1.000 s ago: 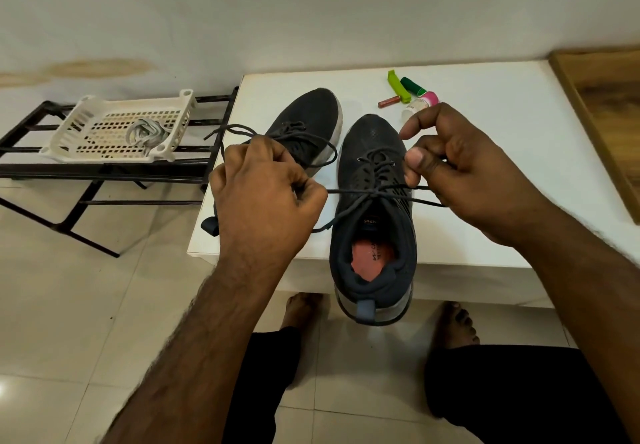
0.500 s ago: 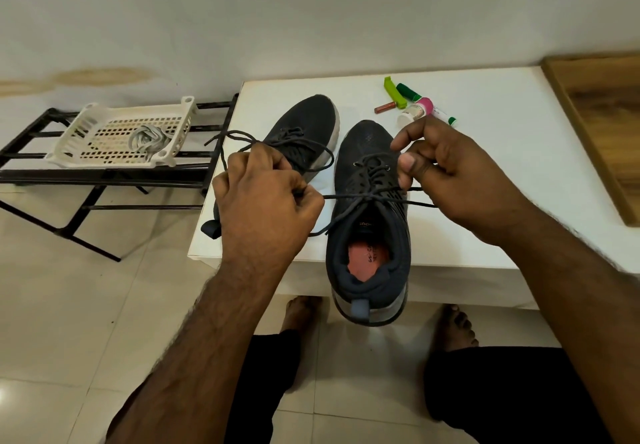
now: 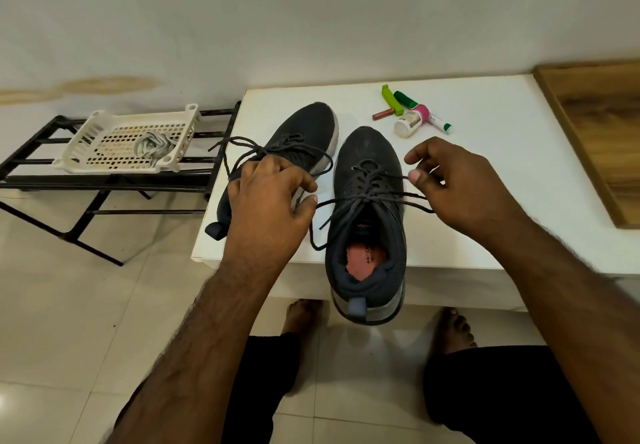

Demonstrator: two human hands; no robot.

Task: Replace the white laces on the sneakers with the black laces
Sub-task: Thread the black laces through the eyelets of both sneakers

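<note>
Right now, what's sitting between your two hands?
In the head view, the near sneaker lies between the left hand and right hand, its black lace stretched across toward both.

Bare white counter [image 3: 502,173] lies right of the hands; small bottles and tubes [image 3: 412,114] crowd the far side ahead.
</note>
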